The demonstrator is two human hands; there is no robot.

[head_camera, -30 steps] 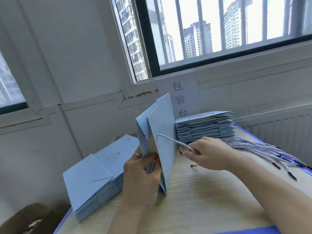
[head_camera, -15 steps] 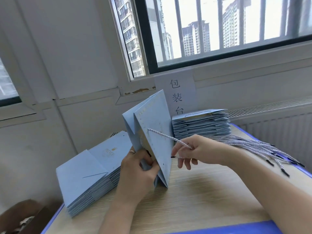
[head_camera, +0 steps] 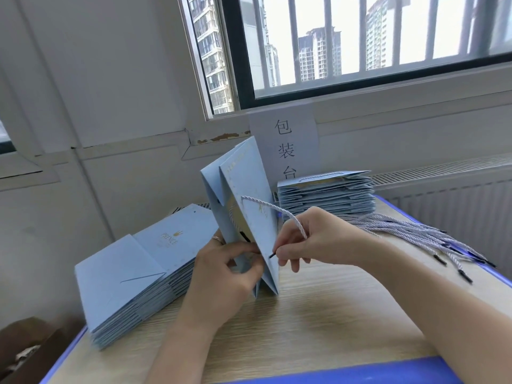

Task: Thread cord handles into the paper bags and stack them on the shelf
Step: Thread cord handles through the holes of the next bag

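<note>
At the left, the stack of flat bags point(head_camera: 133, 275) lies on the table point(head_camera: 318, 314). Next to it, my left hand point(head_camera: 221, 275) pinches the lower part of the blue paper bag point(head_camera: 249, 200), fingers curled on its edge, so that it stands upright on the wood. The paper is light and stiff but it creases easily. I judge that I must hold it near the fold, not squeeze the panel.

The twisted cord point(head_camera: 277, 212) goes into a hole in the upper panel and arcs down to my right hand point(head_camera: 313, 239). This hand grips it just behind the black tip point(head_camera: 273, 254), which touches the panel. The cord is soft and limp; only the tip is rigid, so there is the place to hold. Further right are a second stack of bags point(head_camera: 327, 195) and the loose cords point(head_camera: 415, 234).
</note>
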